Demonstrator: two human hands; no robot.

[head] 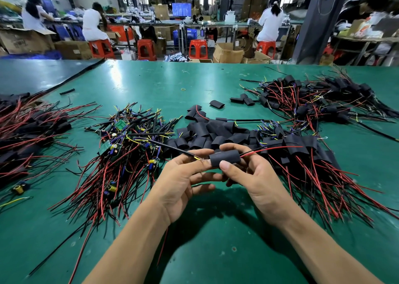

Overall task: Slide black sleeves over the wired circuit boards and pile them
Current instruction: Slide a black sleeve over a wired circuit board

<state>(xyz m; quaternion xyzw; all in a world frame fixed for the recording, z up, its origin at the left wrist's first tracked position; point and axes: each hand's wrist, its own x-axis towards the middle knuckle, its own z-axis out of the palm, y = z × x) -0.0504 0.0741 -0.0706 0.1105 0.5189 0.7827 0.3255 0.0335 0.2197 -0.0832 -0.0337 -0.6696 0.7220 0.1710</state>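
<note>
Above the green table, my right hand (254, 175) pinches a black sleeve (225, 158) between thumb and fingers; the sleeve covers a circuit board, which is hidden inside. Red and black wires come out of its right end. My left hand (185, 180) holds the black cable and yellow wire at the sleeve's left end. Left of my hands lies a heap of bare wired circuit boards (127, 151). Loose black sleeves (207, 134) lie just beyond my hands. Sleeved boards are piled at right (302, 151).
Another pile of sleeved boards (319, 100) sits at the far right, and one more (26, 136) at the left edge. A dark mat (43, 74) covers the far left of the green table (140, 82). People sit at benches behind.
</note>
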